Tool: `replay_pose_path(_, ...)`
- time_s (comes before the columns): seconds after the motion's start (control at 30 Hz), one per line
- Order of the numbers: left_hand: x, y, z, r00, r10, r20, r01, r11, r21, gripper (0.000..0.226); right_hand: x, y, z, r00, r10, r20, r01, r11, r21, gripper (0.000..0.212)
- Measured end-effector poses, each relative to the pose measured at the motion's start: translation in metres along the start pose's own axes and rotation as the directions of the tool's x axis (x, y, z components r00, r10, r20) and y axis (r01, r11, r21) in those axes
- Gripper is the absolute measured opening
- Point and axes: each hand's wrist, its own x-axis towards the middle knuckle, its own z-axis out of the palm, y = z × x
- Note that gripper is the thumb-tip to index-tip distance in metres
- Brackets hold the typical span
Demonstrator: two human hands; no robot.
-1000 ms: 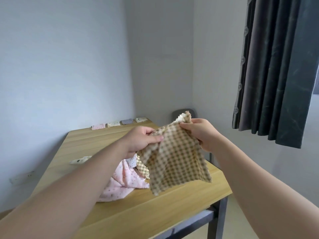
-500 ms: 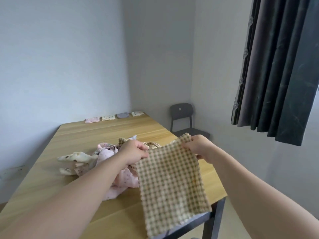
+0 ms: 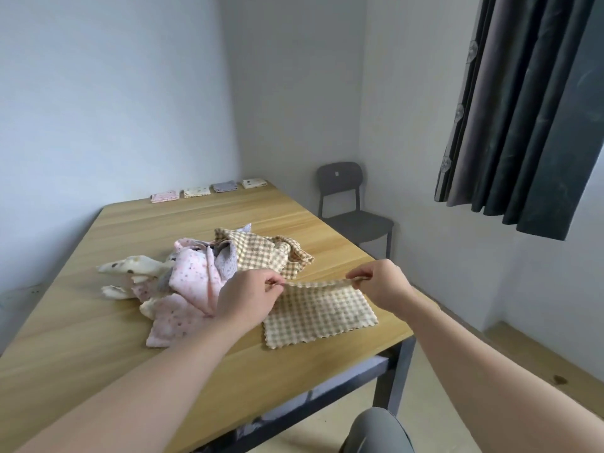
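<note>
A beige checked cloth [image 3: 318, 313] lies spread in the lower centre of the frame, near the front right corner of the wooden counter [image 3: 81, 338]. Its near edge is flat on the wood and its far edge is raised a little between two bare hands. The left hand [image 3: 248, 297] pinches the far left corner and the right hand [image 3: 382, 284] the far right one, each grip closed on the hem, thumb against fingers, with the edge drawn straight between them. Just left of the cloth, partly behind the left wrist, sits a loose heap of unfolded cloths [image 3: 192, 282]: pink with small dots, grey, cream with dark spots, and a second checked piece [image 3: 261, 253] crumpled at the heap's right side. At the counter's far edge, left of centre and against the wall, a row of four folded cloths [image 3: 209, 190] is set out side by side. A dark chair [image 3: 353, 204] stands in the corner beyond the counter, and a dark curtain [image 3: 523, 109] hangs at the upper right. The work looks well short of halfway. Four pieces appear finished and lined up. The checked one seems only to have been laid out flat, with no fold in it yet, and the heap, which looks to hold more pieces than the row, waits untouched beside it.
</note>
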Motion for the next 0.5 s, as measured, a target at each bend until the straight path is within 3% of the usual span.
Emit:
replay_pose_path(0.2,-0.038,-0.009,0.014,0.968,0.226,0.106,-0.242,0.956,0.169,0.022,-0.020,0.014,0.016,0.998,-0.015,0.061,0.022,0.994,-0.109,0.042)
replay_pose_path(0.5,-0.052,-0.023,0.022,0.935,0.248,0.253,-0.303,0.930,0.208,0.039,-0.029,0.026,0.016,0.954,-0.052,0.296,0.146,0.941,-0.306,0.035)
